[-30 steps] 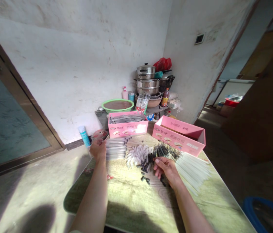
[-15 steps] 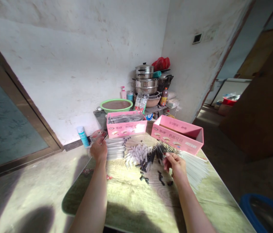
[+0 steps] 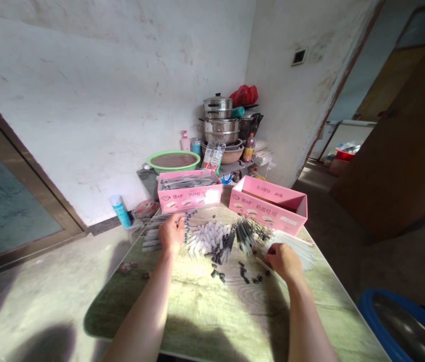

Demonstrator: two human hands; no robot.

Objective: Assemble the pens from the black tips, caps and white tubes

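Observation:
My left hand (image 3: 172,234) is over the right end of a row of clear pens with dark tips (image 3: 152,237), fingers curled together; what they hold, if anything, is hidden. My right hand (image 3: 284,260) is closed at the near edge of a fanned pile of clear pen barrels (image 3: 303,251). One slim clear barrel (image 3: 264,264) slants out from under its fingers. Between the hands lie a heap of short white plastic pieces (image 3: 208,236), dark-tipped pen refills (image 3: 244,234) and loose black caps (image 3: 243,271).
At the table's back stand a pink box (image 3: 189,193) of pens and a second pink box (image 3: 268,203). Behind are a green basin (image 3: 174,168) and stacked steel pots (image 3: 220,128). A blue spray can (image 3: 120,211) is at the left; a blue tub (image 3: 397,327) is at lower right.
My left hand has moved right, from the outer end of the pen row to its inner end. My right hand has left the refills for the clear barrels, slightly right and nearer. The view has shifted slightly.

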